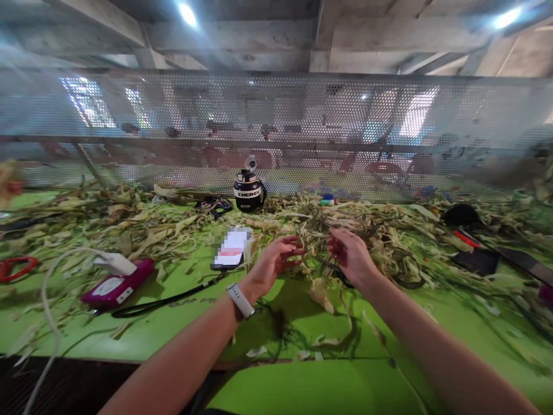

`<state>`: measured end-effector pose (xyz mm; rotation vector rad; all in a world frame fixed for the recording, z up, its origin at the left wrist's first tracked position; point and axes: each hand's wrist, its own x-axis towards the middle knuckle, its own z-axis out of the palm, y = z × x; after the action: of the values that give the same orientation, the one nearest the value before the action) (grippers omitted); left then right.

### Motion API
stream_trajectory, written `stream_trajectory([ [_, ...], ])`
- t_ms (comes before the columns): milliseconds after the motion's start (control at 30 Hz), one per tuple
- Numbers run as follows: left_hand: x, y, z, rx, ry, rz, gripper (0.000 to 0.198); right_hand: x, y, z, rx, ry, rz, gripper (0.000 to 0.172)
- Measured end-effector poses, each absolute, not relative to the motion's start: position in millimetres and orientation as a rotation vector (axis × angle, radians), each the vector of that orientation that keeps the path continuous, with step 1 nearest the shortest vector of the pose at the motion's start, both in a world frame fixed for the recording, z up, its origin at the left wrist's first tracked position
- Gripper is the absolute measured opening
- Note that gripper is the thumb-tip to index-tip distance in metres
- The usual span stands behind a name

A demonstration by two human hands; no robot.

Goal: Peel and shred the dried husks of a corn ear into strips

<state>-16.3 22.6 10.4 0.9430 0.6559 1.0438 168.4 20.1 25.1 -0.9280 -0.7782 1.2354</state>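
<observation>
My left hand (276, 260), with a white band on the wrist, is held over the green table (181, 323). Its fingers are slightly bent and apart, and nothing is plainly seen in them. To its right, my right hand (352, 256) has its fingers curled in, the tips by a bundle of thin dry strands (339, 223); what they hold, if anything, is hidden. Between and below the hands lie pale dry leaf strips that look like corn husk (322, 295). A phone (231, 248) with a lit screen lies left of my left hand.
A black bottle (248, 196) with its lid up stands behind the phone. At left are a magenta power strip (118, 285) with a white plug (116, 263) and a red-handled tool (17, 268). Loose strips cover much of the table before a perforated metal screen (276, 104).
</observation>
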Motion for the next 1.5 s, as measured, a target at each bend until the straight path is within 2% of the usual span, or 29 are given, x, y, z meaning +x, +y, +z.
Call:
stream_trajectory([
  [267,-11,27,12,0.874,0.735,1.352,0.027,153,6,24,-0.973,-1.039,1.19,0.036],
  [500,-10,32,9,0.801,0.654,1.438,0.026,156,10,18,-1.009,-1.188,1.139,0.028],
  [667,-5,30,6,0.77,0.619,1.496,0.024,148,6,3,-0.95,-1.811,0.651,0.017],
  [800,-2,27,5,0.751,0.595,1.468,0.023,145,5,-3,-0.933,-2.064,0.299,0.018],
  [1000,-9,30,8,0.763,0.652,1.445,0.027,165,16,6,-1.251,-2.154,0.244,0.023],
  [1067,-10,32,7,0.787,0.643,1.431,0.026,173,20,9,-1.329,-2.128,0.235,0.019],
  [1500,-12,37,3,0.836,0.627,1.437,0.027,189,33,10,-1.343,-1.675,0.28,0.02],
])
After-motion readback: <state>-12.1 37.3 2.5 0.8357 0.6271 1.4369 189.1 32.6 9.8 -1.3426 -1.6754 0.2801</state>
